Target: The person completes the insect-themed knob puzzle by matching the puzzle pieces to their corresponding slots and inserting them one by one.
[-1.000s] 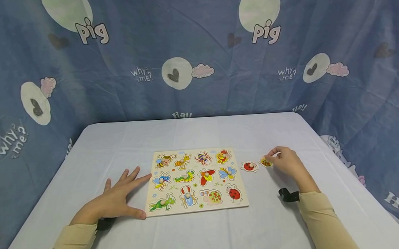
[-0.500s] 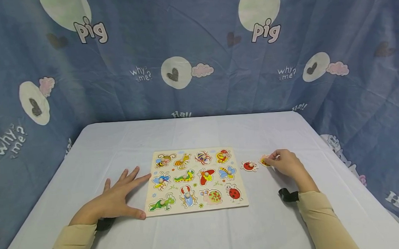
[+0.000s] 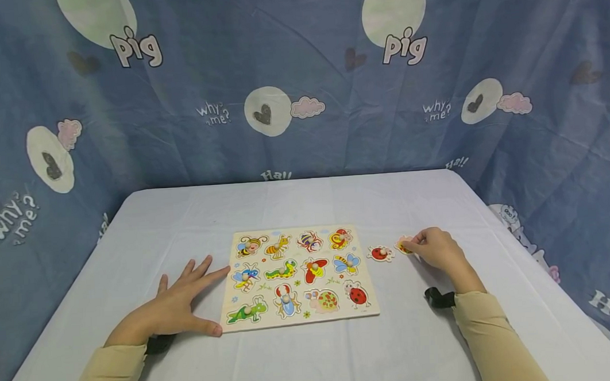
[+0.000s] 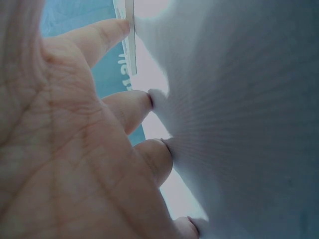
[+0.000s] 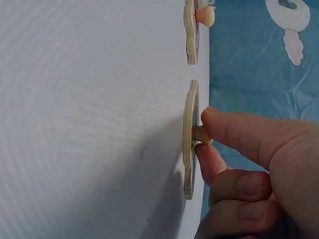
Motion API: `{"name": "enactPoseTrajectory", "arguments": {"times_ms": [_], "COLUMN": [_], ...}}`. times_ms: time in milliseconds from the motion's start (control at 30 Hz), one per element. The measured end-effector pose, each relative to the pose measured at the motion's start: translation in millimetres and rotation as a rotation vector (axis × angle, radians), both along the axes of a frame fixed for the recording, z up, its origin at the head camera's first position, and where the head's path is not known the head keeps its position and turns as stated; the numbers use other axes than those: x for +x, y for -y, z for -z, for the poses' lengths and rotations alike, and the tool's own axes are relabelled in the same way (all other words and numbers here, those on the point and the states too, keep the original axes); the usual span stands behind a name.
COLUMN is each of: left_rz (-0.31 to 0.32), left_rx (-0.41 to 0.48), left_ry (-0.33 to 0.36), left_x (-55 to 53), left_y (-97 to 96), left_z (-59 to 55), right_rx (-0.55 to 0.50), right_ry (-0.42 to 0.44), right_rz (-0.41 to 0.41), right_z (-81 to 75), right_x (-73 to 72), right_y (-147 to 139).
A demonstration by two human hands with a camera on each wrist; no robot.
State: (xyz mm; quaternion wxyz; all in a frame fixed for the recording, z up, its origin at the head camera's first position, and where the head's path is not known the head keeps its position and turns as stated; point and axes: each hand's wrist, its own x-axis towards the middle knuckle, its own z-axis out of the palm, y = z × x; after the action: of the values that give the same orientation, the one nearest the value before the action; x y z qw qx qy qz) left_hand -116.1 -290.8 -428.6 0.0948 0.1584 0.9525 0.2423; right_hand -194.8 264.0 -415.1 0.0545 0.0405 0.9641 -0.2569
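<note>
A wooden peg puzzle board (image 3: 300,324) with bug pictures lies mid-table. My left hand (image 3: 174,312) rests spread along its left side, fingertips down on the cloth; in the left wrist view a finger (image 4: 107,37) touches the board's edge (image 4: 130,40). Right of the board, my right hand (image 3: 440,252) pinches the wooden knob (image 5: 201,134) of a yellow and red snail puzzle piece (image 3: 404,246) between thumb and finger. That piece is close over the table, partly hidden by the fingers. Beside it lies a ladybug puzzle piece (image 3: 381,254). The board's snail and ladybug spots show no knobs.
A white cloth covers the table (image 3: 303,363). Behind it hangs a blue printed curtain (image 3: 189,150), which continues along both sides. Dark wrist-camera mounts (image 3: 439,298) stick out beside the sleeves, close to the tabletop.
My right hand has drawn in slightly over the snail piece, its fingers now covering more of it. The left hand and the board stay in place; the head view shifts slightly.
</note>
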Motion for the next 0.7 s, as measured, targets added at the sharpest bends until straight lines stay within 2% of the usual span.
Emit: {"name": "enactPoseTrajectory", "arguments": {"times_ms": [300, 700], "left_rz": [0.008, 0.017], "left_rx": [-0.009, -0.013], "left_ry": [-0.009, -0.016], "left_x": [0.3, 0.9], "left_y": [0.0, 0.2], "left_z": [-0.2, -1.6], "right_rx": [-0.017, -0.007], "right_ry": [0.016, -0.007], "right_rz": [0.011, 0.023], "right_z": [-2.6, -5.5], "right_x": [0.0, -0.5], "right_y": [-5.2, -10.3]}}
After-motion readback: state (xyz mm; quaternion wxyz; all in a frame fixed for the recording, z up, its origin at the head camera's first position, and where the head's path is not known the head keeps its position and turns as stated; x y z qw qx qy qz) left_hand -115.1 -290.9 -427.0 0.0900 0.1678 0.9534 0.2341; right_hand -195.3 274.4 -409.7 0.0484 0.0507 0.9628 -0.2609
